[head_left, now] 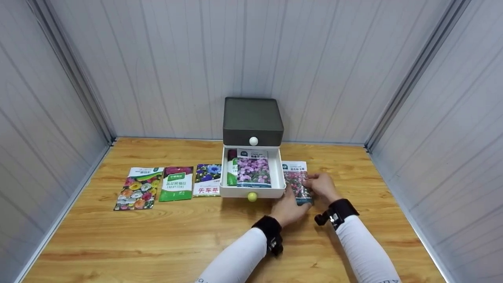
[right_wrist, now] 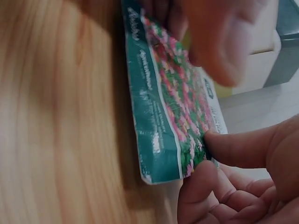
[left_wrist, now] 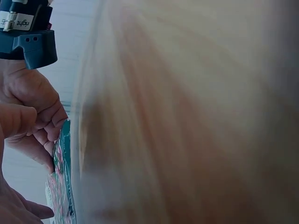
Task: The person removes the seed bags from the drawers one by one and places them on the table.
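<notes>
Pink-flowered packet [head_left: 295, 177] between right hand [head_left: 324, 187], pinching its edge, and left hand [head_left: 290, 208], grip can't tell; only head view shows purple-flowered packet [head_left: 253, 171] in drawer [head_left: 235, 192], beyond left hand

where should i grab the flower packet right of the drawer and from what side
Probably by the right edge of the packet, from the right, thumb on the printed face and fingers beneath; the right hand pinches that edge. The packet is thin and flat, which suits a pinch, and its left side sits close to the drawer, leaving less room.
</notes>
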Motion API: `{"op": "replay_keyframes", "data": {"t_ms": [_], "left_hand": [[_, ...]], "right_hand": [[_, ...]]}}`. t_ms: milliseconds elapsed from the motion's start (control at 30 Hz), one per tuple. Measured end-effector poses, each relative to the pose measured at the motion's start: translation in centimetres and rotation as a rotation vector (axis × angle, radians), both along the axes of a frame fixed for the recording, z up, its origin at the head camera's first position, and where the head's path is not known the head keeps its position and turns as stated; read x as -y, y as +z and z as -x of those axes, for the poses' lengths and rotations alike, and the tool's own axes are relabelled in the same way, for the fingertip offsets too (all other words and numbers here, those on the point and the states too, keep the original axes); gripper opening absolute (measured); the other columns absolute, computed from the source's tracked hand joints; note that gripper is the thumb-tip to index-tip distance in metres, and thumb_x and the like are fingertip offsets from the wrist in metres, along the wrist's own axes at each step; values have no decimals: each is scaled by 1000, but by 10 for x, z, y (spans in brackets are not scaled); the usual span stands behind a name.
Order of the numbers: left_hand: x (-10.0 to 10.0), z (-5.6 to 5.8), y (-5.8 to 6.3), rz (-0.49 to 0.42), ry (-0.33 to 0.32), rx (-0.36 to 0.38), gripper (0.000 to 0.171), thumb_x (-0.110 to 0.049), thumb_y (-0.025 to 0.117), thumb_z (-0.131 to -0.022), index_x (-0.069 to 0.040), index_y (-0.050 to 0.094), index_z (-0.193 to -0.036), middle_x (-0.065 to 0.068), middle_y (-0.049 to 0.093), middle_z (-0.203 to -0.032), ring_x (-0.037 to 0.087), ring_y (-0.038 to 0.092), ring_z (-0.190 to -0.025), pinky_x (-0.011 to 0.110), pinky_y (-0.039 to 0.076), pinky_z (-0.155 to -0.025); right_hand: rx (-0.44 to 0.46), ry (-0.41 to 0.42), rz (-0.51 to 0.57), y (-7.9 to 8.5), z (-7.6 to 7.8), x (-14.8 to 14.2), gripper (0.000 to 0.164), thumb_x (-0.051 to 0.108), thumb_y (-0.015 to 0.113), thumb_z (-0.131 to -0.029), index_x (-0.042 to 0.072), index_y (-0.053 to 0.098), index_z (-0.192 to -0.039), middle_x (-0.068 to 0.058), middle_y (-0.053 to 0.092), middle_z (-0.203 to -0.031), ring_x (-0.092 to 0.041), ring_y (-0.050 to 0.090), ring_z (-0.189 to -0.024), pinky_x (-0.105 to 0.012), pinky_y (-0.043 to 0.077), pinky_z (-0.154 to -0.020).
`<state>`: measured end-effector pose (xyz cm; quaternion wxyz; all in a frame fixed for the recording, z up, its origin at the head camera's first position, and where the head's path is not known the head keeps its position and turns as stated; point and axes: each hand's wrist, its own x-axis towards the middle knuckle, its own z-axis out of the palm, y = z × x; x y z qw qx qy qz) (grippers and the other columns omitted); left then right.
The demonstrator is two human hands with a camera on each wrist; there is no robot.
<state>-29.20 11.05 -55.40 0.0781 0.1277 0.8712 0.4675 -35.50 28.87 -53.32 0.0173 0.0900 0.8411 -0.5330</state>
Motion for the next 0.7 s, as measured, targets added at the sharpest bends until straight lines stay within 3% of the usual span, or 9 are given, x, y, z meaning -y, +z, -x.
{"op": "replay_keyframes", "data": {"t_ms": [133,267,400,533,633,700], "left_hand": [[0,4,-3,15,21,-29,107,-49,74,-98,2,17,-174,29,39,-173,47,52,-148,54,41,-126],[-1,7,-5,18,39,-35,105,-48,74,-99,6,21,-172,32,39,-172,46,51,-149,54,34,-130],[-1,10,-7,44,51,-12,107,-51,74,-100,5,19,-172,31,32,-175,47,43,-155,54,24,-134],[-1,11,-7,64,54,-8,109,-52,75,-99,6,19,-172,31,25,-178,50,32,-160,56,18,-136],[-2,12,-8,65,50,-3,111,-53,76,-98,6,18,-173,32,22,-179,50,32,-161,54,20,-136],[-2,14,-8,66,39,2,112,-53,76,-98,5,17,-173,31,24,-178,48,39,-158,51,25,-134]], "right_hand": [[-9,5,-65,-2,4,7,45,3,77,-99,-14,67,-140,-30,73,-125,-20,69,-82,-25,59,-62],[-53,9,-151,-3,7,13,42,3,77,-97,-15,71,-135,-31,75,-123,-26,71,-90,-26,59,-67],[-86,-1,-269,-4,8,16,39,5,79,-95,-13,75,-129,-30,76,-122,-34,73,-99,-32,61,-75],[-93,-3,-321,-4,9,17,38,7,81,-96,-14,76,-127,-31,76,-123,-42,73,-108,-45,63,-91],[-101,0,-354,-3,9,17,36,7,80,-96,-14,76,-125,-31,76,-123,-46,73,-112,-53,61,-99],[-102,-1,-394,-2,9,17,34,7,79,-96,-13,77,-122,-31,77,-121,-47,72,-111,-55,60,-100]]}}
